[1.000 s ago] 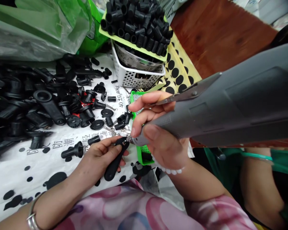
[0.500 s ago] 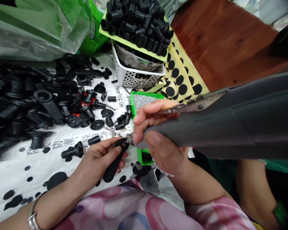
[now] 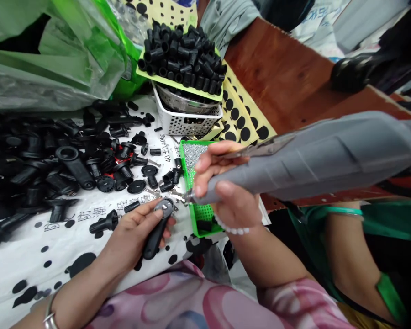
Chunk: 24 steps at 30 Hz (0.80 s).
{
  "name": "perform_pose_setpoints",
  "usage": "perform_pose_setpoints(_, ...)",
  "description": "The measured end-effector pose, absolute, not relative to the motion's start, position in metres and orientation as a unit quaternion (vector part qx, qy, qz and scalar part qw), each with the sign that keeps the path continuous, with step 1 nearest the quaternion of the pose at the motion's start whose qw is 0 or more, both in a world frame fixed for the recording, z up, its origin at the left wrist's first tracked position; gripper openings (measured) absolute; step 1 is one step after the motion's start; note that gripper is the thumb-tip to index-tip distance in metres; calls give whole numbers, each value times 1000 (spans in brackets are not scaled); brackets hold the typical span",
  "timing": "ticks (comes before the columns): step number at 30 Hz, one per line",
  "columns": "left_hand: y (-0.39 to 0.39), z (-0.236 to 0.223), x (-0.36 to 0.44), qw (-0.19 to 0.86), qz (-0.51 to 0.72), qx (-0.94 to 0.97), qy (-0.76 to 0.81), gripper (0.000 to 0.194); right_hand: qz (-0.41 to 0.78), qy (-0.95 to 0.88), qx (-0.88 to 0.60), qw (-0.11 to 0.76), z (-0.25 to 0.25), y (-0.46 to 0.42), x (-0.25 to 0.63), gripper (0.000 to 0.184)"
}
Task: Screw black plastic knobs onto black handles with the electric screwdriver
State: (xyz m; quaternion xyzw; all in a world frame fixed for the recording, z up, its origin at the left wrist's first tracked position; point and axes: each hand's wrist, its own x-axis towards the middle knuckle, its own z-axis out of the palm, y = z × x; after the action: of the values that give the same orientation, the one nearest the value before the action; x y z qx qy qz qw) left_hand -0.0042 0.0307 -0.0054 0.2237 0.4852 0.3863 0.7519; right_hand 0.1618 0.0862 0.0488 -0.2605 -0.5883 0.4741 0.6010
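Observation:
My left hand (image 3: pixel 137 228) pinches a black plastic crank handle (image 3: pixel 154 237) between thumb and fingers, its round toothed end (image 3: pixel 164 208) facing up. In my right hand (image 3: pixel 229 196) is a grey electric screwdriver (image 3: pixel 294 160), held like a pen with the tip pointing left. A small gap lies between the tip and the handle's round end. Below and behind my right hand is a green tray (image 3: pixel 187 160) with tiny silver screws (image 3: pixel 195 155) in its far part. Small metal clips (image 3: pixel 154 192) lie on the sheet near the tip.
Black plastic parts (image 3: pixel 37 164) are heaped at the left. A white perforated basket (image 3: pixel 188 123) carries a yellow-green tray of black tubes (image 3: pixel 181 59). Yellow sheets with black dots (image 3: pixel 239 114) lie beside it. Another person's arm (image 3: pixel 352 260) is at the right.
The screwdriver tip has come away from the crank handle and moved slightly right. My left hand has turned the handle so its round face shows. The camera view has shifted a little.

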Motion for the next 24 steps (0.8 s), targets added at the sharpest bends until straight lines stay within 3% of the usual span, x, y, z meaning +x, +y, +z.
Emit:
perform_pose_setpoints(6,36,-6,-6,751,369,228,498,26,364,-559,-319,673,31,118,186,29)
perform_pose_setpoints(18,36,-6,-2,738,350,248,521,29,400,-549,-355,643,21,128,178,39)
perform_pose_setpoints(24,37,-5,-2,736,353,243,525,26,409,-535,-353,650,20,127,176,32)
